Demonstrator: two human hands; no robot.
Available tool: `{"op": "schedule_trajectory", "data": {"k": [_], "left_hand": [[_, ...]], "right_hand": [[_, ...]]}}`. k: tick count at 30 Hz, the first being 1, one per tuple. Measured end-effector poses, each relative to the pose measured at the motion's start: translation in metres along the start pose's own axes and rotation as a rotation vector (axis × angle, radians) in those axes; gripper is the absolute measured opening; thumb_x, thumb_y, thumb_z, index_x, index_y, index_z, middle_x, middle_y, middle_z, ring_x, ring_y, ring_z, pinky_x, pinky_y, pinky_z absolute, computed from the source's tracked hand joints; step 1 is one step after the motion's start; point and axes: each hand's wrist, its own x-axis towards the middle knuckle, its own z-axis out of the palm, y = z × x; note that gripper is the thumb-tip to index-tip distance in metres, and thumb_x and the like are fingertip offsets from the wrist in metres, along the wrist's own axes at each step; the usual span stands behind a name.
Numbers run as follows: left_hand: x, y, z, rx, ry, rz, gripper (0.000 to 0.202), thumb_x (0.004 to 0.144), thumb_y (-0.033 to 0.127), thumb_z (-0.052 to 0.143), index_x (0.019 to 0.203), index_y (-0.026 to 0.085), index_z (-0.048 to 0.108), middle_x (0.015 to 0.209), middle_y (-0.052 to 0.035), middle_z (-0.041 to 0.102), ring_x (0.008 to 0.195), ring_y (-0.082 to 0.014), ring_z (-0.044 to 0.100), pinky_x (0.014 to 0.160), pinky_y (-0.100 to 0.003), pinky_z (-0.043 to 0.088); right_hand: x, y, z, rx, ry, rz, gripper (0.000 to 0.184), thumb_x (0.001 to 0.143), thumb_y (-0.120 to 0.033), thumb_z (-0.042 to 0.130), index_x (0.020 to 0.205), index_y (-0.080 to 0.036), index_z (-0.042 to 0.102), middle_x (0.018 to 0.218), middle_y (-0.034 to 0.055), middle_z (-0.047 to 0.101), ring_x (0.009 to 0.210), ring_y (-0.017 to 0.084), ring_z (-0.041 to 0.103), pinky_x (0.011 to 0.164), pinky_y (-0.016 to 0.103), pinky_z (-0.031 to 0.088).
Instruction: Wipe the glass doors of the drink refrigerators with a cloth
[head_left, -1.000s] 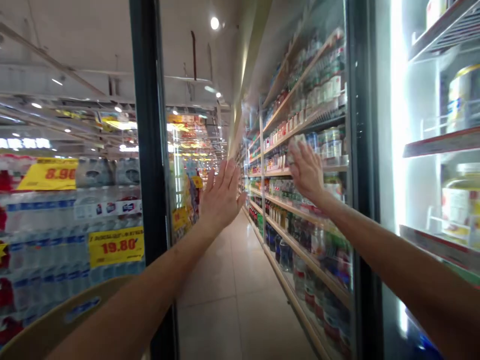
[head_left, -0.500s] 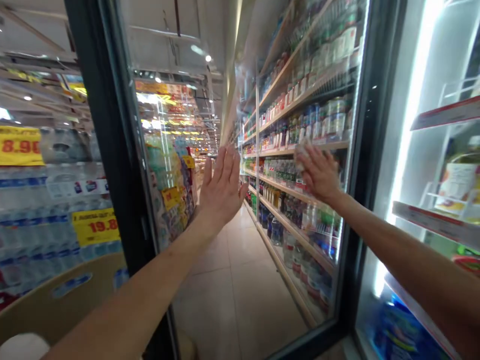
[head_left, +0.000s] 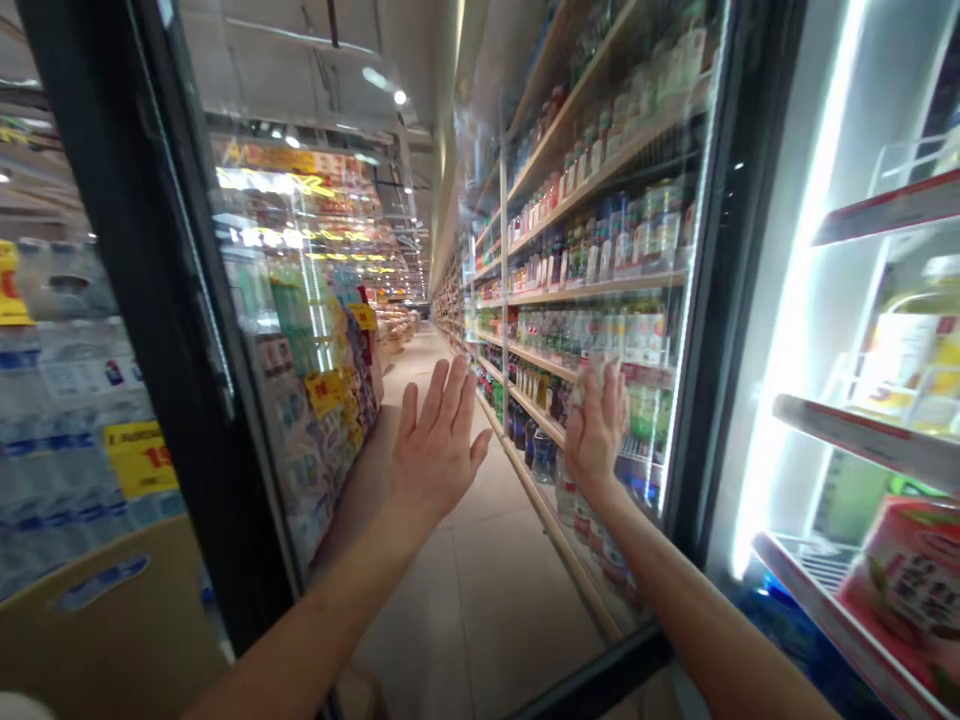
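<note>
A glass cooler door (head_left: 742,230) with a black frame stands open in front of me. My left hand (head_left: 435,445) lies flat on its glass, left of centre, fingers spread and nothing in it. To the right, my right hand (head_left: 598,430) is at the glass with its fingers up and close together. A pale, crumpled thing like a cloth (head_left: 580,388) shows at the fingers' edge, mostly hidden under the hand. Bottle shelves (head_left: 585,290) and an aisle floor show through or in the glass; I cannot tell which parts are reflections.
Lit cooler shelves (head_left: 862,435) with bottles and a pink pack (head_left: 911,590) are at the right. A tan bin (head_left: 97,640) with a handle slot stands at lower left. Behind it are stacked water bottles (head_left: 45,440) with a yellow price sign (head_left: 139,458).
My right hand has moved down and left over the glass, with the pale thing. The left hand sits slightly lower in view. The view has shifted somewhat to the right.
</note>
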Motion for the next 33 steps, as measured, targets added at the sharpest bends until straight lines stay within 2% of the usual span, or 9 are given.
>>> {"op": "schedule_trajectory", "data": {"k": [4, 9, 14, 18, 19, 22, 24, 29, 33], "left_hand": [[-0.002, 0.001, 0.000, 0.001, -0.009, -0.013, 0.074, 0.088, 0.039, 0.047, 0.146, 0.015, 0.008, 0.147, -0.0116, 0.028, 0.139, -0.0229, 0.018, 0.114, -0.042, 0.006], [-0.002, 0.001, -0.001, 0.032, -0.021, -0.014, 0.075, 0.088, 0.039, 0.047, 0.146, 0.015, 0.004, 0.148, -0.0111, 0.025, 0.139, -0.0229, 0.016, 0.114, -0.043, 0.004], [-0.009, 0.002, 0.000, 0.019, -0.037, -0.010, 0.078, 0.087, 0.040, 0.049, 0.146, 0.015, 0.003, 0.148, -0.0118, 0.025, 0.139, -0.0238, 0.016, 0.114, -0.045, 0.005], [-0.033, 0.009, 0.003, 0.021, -0.051, 0.006, 0.077, 0.086, 0.039, 0.050, 0.145, 0.012, 0.009, 0.145, -0.0126, 0.030, 0.139, -0.0222, 0.014, 0.115, -0.042, 0.004], [-0.041, 0.011, 0.004, 0.017, -0.053, 0.008, 0.077, 0.085, 0.039, 0.051, 0.145, 0.012, 0.011, 0.145, -0.0124, 0.032, 0.139, -0.0213, 0.014, 0.115, -0.042, 0.004], [-0.062, 0.014, 0.006, 0.002, -0.052, 0.022, 0.073, 0.086, 0.037, 0.050, 0.145, 0.012, 0.015, 0.142, -0.0113, 0.038, 0.139, -0.0191, 0.014, 0.115, -0.039, 0.004], [-0.070, 0.015, 0.006, 0.000, -0.051, 0.039, 0.069, 0.086, 0.036, 0.049, 0.144, 0.013, 0.020, 0.140, -0.0102, 0.040, 0.138, -0.0182, 0.017, 0.115, -0.038, 0.004], [-0.073, 0.014, 0.007, 0.010, -0.046, 0.037, 0.069, 0.086, 0.037, 0.050, 0.144, 0.013, 0.020, 0.139, -0.0098, 0.041, 0.138, -0.0184, 0.021, 0.116, -0.038, 0.003], [-0.072, 0.014, 0.008, -0.001, -0.026, 0.018, 0.074, 0.084, 0.037, 0.053, 0.144, 0.013, 0.017, 0.139, -0.0085, 0.042, 0.139, -0.0166, 0.015, 0.116, -0.037, 0.003]], "right_hand": [[0.002, -0.005, 0.001, 0.043, -0.156, -0.191, 0.064, 0.088, -0.023, 0.039, 0.144, -0.037, 0.012, 0.149, 0.0028, 0.030, 0.138, 0.027, 0.025, 0.110, 0.054, 0.023], [-0.006, 0.009, -0.003, -0.022, 0.019, 0.117, 0.060, 0.089, -0.022, 0.036, 0.145, -0.030, 0.017, 0.150, 0.0091, 0.026, 0.138, 0.031, 0.023, 0.105, 0.059, 0.028], [-0.030, 0.001, -0.007, 0.078, -0.206, -0.225, 0.065, 0.086, -0.021, 0.043, 0.144, -0.037, 0.018, 0.148, 0.0024, 0.032, 0.137, 0.027, 0.027, 0.109, 0.054, 0.026], [-0.026, -0.008, -0.002, 0.034, 0.053, 0.136, 0.059, 0.088, -0.020, 0.036, 0.144, -0.029, 0.021, 0.150, 0.0083, 0.026, 0.138, 0.030, 0.023, 0.106, 0.058, 0.028], [-0.027, -0.013, -0.002, 0.046, 0.052, 0.145, 0.059, 0.088, -0.020, 0.036, 0.145, -0.028, 0.021, 0.151, 0.0088, 0.025, 0.139, 0.030, 0.021, 0.106, 0.058, 0.028], [-0.032, -0.026, -0.004, 0.120, -0.165, -0.158, 0.063, 0.086, -0.021, 0.040, 0.144, -0.032, 0.019, 0.150, 0.0044, 0.028, 0.139, 0.029, 0.022, 0.108, 0.055, 0.028], [-0.035, -0.023, -0.006, 0.123, -0.219, -0.276, 0.064, 0.086, -0.022, 0.042, 0.144, -0.036, 0.019, 0.149, 0.0017, 0.030, 0.137, 0.027, 0.026, 0.109, 0.054, 0.028], [-0.035, -0.012, -0.005, 0.047, 0.063, 0.114, 0.059, 0.088, -0.018, 0.035, 0.144, -0.029, 0.021, 0.152, 0.0067, 0.021, 0.139, 0.031, 0.022, 0.105, 0.059, 0.029], [-0.048, -0.015, -0.009, 0.133, -0.182, -0.207, 0.061, 0.086, -0.021, 0.042, 0.143, -0.036, 0.024, 0.151, -0.0012, 0.025, 0.138, 0.029, 0.023, 0.111, 0.055, 0.025]]}}
